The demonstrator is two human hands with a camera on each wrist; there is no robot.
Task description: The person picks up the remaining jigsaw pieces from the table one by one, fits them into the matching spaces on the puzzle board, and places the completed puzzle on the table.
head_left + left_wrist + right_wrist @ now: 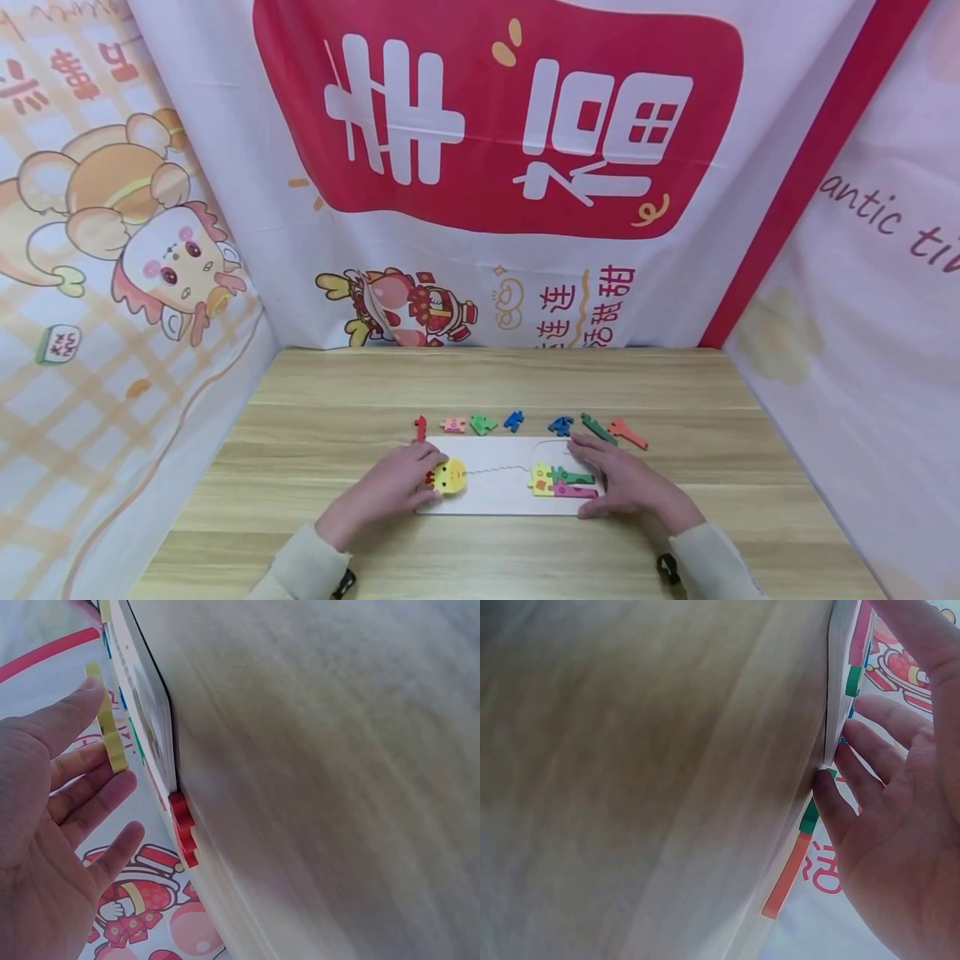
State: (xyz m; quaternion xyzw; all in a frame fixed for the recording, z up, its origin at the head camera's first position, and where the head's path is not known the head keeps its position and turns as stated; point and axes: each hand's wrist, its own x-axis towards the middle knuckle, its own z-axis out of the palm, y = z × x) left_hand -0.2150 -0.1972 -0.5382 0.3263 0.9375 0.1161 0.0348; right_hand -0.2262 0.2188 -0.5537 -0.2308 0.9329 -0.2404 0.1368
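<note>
My left hand pinches a yellow puzzle piece with a face between thumb and fingers, over the left end of a white puzzle board. In the left wrist view this piece is seen edge-on, apart from the board. My right hand touches the board's right end, its fingers fairly straight in the right wrist view. Beside it on the board lie a yellow piece, a green piece and a magenta piece, fitted together. A wavy line is drawn across the board's bare middle.
Behind the board lies a row of loose pieces: red, pink, light green, blue, dark blue, dark green and orange. Printed cloths hang around the wooden table.
</note>
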